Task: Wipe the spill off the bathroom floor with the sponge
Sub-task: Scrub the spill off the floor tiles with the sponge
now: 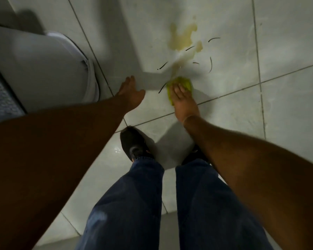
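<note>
Sponge [182,83] sits flat under our right hand [182,100], palm pressing it to the floor [287,105]; the spill [183,37] lies just beyond our fingertips. Our left hand [131,92] hangs open, empty, probably for balance.

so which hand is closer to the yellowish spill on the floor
Right. The right hand presses the sponge at the spill's near edge; the left hand is empty, off to the left, nearer the toilet.
</note>
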`<state>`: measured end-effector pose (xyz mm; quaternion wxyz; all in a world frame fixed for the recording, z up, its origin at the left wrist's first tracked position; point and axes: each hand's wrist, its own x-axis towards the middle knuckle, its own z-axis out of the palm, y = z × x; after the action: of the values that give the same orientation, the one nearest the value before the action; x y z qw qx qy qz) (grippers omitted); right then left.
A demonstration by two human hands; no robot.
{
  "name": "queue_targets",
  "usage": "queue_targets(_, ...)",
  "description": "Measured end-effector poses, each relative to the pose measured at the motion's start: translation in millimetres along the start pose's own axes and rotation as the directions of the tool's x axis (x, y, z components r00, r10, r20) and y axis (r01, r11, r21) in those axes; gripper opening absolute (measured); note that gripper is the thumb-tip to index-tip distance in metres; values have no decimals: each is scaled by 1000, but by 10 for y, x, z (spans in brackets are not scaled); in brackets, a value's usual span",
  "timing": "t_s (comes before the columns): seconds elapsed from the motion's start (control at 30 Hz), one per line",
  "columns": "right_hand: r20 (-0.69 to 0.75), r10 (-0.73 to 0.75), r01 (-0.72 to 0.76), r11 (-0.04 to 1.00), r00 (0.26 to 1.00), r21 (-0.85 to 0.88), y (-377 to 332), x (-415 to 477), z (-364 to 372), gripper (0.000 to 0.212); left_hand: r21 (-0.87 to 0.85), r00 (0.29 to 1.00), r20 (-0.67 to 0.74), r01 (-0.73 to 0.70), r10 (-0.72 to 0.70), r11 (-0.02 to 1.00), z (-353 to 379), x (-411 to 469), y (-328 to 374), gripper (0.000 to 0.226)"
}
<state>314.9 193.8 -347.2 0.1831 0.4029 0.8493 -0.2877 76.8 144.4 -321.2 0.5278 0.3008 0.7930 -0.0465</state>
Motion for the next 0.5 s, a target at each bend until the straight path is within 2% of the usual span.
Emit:
queue_targets(0.07,72,-84,90,993,994,-81,130,-73,-10,67,145,999,39,-40,34,989,-9,32,15,82)
queue_targets(0.13,66,-68,76,989,996,-130,332,-20,-112,65,214,996,68,-72,59,974,-23,69,36,81)
queue_targets(0.27,-52,205,-208,977,977,-54,582,149,-407,74,264,993,90,-94,72,960,-52,156,104,81)
queue_targets(0.4,-15,316,-315,948,949,34,388,267,-471,80,359,994,9,-104,108,928,42,110,136,81)
queue_targets(0.43,-1,286,-286,958,958,28,318,270,-448,80,389,989,-29,-122,144,913,91,85,151,82)
queue_targets(0.5,37,112,-111,993,993,-35,142,224,-371,77,427,975,-91,-146,203,892,180,67,187,83)
